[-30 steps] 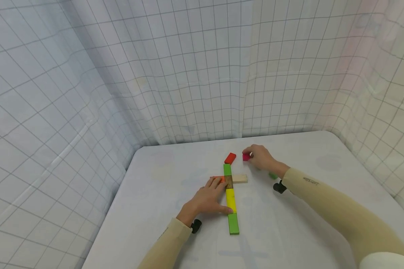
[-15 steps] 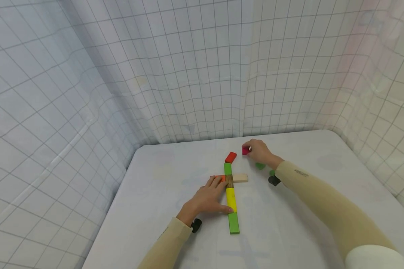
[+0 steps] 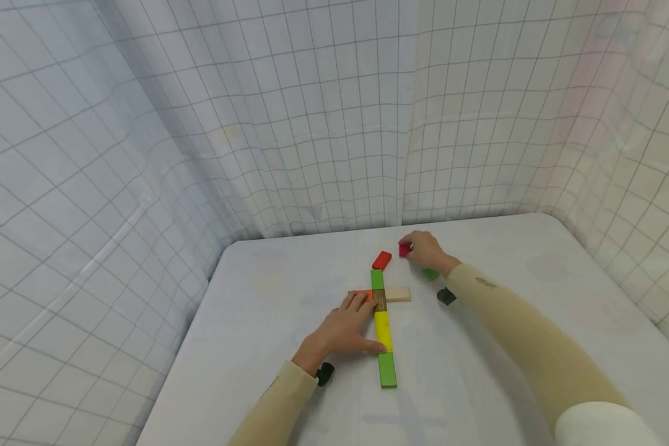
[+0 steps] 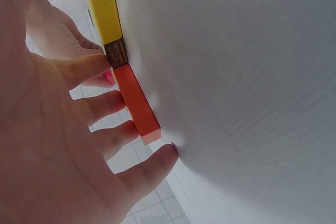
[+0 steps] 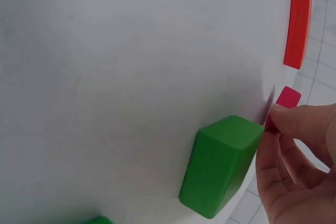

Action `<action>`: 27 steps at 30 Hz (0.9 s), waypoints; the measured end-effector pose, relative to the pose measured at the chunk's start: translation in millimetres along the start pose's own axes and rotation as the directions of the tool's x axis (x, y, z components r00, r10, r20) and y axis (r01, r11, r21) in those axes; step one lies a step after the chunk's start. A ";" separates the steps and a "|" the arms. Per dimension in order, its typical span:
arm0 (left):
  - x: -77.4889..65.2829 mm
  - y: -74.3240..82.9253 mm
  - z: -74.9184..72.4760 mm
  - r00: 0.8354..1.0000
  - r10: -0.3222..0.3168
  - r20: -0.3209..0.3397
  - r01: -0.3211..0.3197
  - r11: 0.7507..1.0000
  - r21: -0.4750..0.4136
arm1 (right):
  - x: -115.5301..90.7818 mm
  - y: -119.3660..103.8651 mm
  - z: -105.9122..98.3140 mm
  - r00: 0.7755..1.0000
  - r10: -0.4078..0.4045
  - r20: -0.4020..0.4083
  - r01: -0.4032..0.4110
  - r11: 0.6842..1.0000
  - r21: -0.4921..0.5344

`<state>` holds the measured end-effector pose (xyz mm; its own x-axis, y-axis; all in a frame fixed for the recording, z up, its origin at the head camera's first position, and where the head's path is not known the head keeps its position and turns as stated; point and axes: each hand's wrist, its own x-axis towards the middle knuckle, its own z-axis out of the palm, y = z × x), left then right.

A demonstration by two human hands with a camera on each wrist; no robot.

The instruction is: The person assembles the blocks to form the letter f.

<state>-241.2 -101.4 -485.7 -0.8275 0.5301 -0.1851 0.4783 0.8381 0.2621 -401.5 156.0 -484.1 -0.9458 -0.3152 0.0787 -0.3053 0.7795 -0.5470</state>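
Note:
Flat coloured blocks lie in a cross on the white table. Its upright has a near green block [image 3: 387, 371], a yellow block [image 3: 383, 328], a brown block [image 3: 379, 300] and a far green block [image 3: 376, 279]. An orange block [image 4: 136, 100] forms the left arm, a pale wooden block [image 3: 398, 294] the right. My left hand [image 3: 342, 325] spreads over the left side, fingertips along the orange block, thumb at the yellow one. Beyond the cross, my right hand [image 3: 426, 249] pinches a pink block [image 5: 288, 97] between thumb and fingers, right of a slanted red block [image 3: 381, 260].
A loose green block [image 5: 223, 163] stands on the table close to the right hand. Part of another green block [image 5: 100, 220] shows at the bottom of the right wrist view. Gridded white curtains [image 3: 323, 124] hang behind and beside the table [image 3: 267, 322].
The right hand has moved a little farther back and slightly left with the pink block, nearer the red block. My left hand stays in place on the cross.

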 end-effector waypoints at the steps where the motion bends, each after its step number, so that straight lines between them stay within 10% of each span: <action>1: -0.2 -0.2 0.3 1.000 0.000 -0.001 0.000 1.000 0.002 | 0.1 0.5 0.8 1.000 0.005 0.002 -0.005 1.000 -0.002; 27: -1.2 -2.1 2.3 0.999 0.027 -0.026 -0.028 0.999 -0.018 | 11.6 -2.2 17.5 0.999 0.027 -0.026 -0.027 0.999 0.019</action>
<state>-240.6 -103.5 -488.2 -0.8215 0.5492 -0.1536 0.4957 0.8208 0.2840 -409.9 141.2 -496.6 -0.9562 -0.2801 0.0852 -0.2780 0.7772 -0.5645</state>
